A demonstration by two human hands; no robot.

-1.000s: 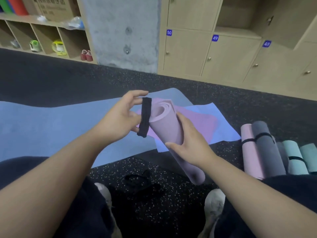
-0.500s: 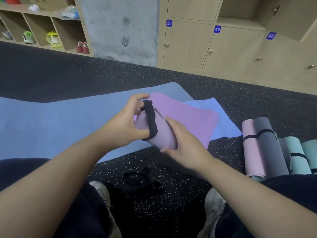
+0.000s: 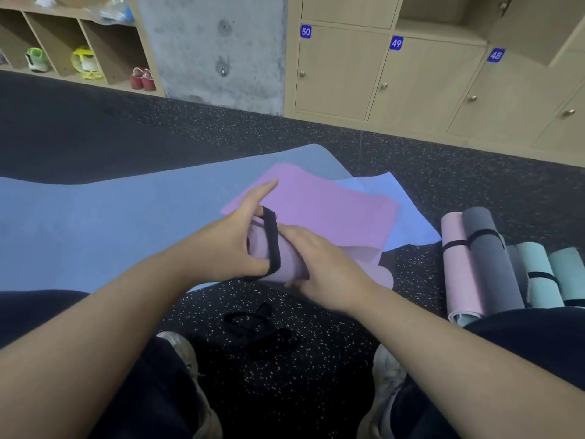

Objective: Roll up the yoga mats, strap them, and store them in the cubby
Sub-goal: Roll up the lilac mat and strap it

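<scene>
A rolled lilac yoga mat point(image 3: 286, 261) lies nearly level in front of me, its far end point(image 3: 381, 275) poking out past my right wrist. A black strap loop point(image 3: 273, 242) circles the roll near its left end. My left hand point(image 3: 235, 245) pinches that strap with thumb and fingers, forefinger stretched out. My right hand point(image 3: 319, 264) curls over the roll and grips it just right of the strap. Flat mats lie beneath: a blue one point(image 3: 110, 223), a pink one point(image 3: 332, 204) and a light blue one point(image 3: 402, 223).
Several rolled, strapped mats point(image 3: 484, 258) lie on the speckled floor at right. Loose black straps point(image 3: 256, 327) sit between my shoes. Numbered wooden lockers point(image 3: 411, 80) and an open cubby point(image 3: 443, 14) line the far wall; shoe shelves point(image 3: 79, 55) stand at far left.
The roll tipped from upright to nearly level. The strap, held beside its end a second ago, now sits around the roll, a little further along it. The camera tilted down slightly.
</scene>
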